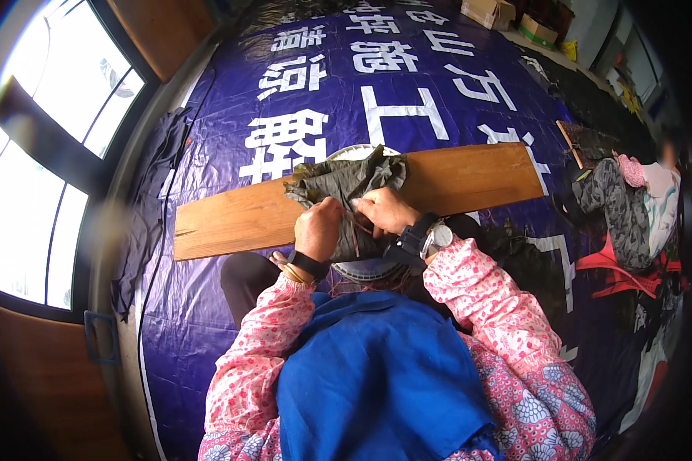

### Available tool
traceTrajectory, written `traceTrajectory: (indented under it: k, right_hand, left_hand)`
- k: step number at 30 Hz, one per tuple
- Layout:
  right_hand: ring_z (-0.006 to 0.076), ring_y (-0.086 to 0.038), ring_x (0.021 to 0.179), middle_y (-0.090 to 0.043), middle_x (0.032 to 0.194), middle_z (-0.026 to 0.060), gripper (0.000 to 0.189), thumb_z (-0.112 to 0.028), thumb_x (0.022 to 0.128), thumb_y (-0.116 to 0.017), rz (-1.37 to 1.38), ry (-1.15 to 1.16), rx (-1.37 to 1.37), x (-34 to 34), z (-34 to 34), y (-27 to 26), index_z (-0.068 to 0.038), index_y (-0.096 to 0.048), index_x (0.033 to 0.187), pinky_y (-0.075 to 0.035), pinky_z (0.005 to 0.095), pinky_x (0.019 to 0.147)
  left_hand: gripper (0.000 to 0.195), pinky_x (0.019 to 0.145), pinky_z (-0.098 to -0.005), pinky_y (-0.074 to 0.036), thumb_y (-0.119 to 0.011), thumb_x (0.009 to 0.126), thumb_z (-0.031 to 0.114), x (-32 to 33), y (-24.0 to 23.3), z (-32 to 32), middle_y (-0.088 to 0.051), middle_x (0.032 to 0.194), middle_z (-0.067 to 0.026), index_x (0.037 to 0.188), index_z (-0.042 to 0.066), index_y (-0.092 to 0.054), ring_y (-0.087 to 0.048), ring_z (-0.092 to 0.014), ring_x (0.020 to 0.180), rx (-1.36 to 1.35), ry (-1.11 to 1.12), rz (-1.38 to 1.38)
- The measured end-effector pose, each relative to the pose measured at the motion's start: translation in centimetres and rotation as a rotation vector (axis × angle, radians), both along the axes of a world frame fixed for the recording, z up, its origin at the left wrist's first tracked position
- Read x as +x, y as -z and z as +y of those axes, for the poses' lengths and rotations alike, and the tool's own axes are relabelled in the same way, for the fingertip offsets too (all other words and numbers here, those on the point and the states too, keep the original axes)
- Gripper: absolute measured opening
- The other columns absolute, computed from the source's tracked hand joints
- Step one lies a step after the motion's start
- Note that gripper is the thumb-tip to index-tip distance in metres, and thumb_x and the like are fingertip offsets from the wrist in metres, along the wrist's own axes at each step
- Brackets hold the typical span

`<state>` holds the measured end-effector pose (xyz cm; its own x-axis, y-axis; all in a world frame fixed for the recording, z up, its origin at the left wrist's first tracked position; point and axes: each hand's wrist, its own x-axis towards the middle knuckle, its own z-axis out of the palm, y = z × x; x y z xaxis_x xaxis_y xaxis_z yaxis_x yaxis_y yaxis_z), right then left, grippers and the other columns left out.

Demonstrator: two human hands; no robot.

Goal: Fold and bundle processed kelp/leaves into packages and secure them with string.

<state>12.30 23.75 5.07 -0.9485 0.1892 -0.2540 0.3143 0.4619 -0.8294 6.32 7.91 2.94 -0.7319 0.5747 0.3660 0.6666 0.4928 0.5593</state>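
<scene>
A bundle of large, wrinkled dark grey-green leaves (343,178) lies on a long wooden board (467,176) in front of me. The board rests crosswise over a round plastic tub (369,269), whose pale rim shows on both sides of it. At the near side of the bundle, a thin reddish string (356,233) hangs over the leaves. My left hand (320,227) pinches the string with fingers closed. Close beside it, my right hand (387,210) is also closed on the string against the leaves; its fingertips are partly hidden.
A blue printed tarpaulin (207,161) covers the floor. Dark leaves (519,253) lie to my right. Farther right, a person (623,207) sits on a red plastic stool (623,268) by another board (571,144). A black cable (164,207) runs along the left, near dark cloth (141,242).
</scene>
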Motion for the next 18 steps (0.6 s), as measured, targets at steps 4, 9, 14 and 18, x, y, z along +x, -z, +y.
traceTrajectory:
  k: [4,9,14,18]
  right_hand:
    - [0.0148,-0.055,0.041,-0.061,0.065,0.0071,0.044,-0.041,0.089,-0.042,-0.170,-0.019,-0.322,-0.2,-0.4,-0.1,-0.002,-0.061,0.081,-0.039,0.0244,0.035]
    - [0.0122,-0.055,0.057,-0.060,0.075,0.0034,0.024,-0.028,0.089,-0.051,-0.147,0.279,-0.921,-0.1,-2.0,0.4,-0.005,-0.061,0.085,-0.046,0.0241,0.053]
    - [0.0103,-0.054,0.055,-0.060,0.075,0.0020,0.015,-0.018,0.083,-0.061,0.025,0.398,-0.942,-0.1,-2.7,1.9,-0.006,-0.058,0.092,-0.042,0.0220,0.049]
    - [0.0095,-0.053,0.048,-0.059,0.070,0.0042,0.013,-0.017,0.082,-0.062,0.069,0.522,-0.971,0.2,-3.5,2.2,-0.005,-0.059,0.086,-0.041,0.0215,0.040]
  left_hand:
    - [0.003,0.059,-0.0377,-0.047,-0.059,0.077,0.009,0.8,-0.7,0.0,-0.059,0.078,-0.0111,0.077,0.009,-0.062,-0.059,-0.031,0.070,0.254,-0.054,-0.043]
    - [0.004,0.062,-0.0348,-0.047,-0.061,0.075,0.007,1.5,-0.3,0.1,-0.058,0.078,-0.0096,0.077,0.009,-0.064,-0.058,-0.027,0.070,0.291,-0.051,0.067]
    - [0.007,0.061,-0.0344,-0.047,-0.062,0.076,0.006,1.4,0.2,-0.4,-0.058,0.080,-0.0101,0.082,0.008,-0.064,-0.059,-0.027,0.072,0.252,0.030,0.028]
    - [0.013,0.064,-0.0340,-0.049,-0.061,0.075,0.004,1.4,0.8,-0.7,-0.060,0.086,-0.0109,0.087,0.007,-0.065,-0.060,-0.028,0.074,0.303,0.106,-0.032]
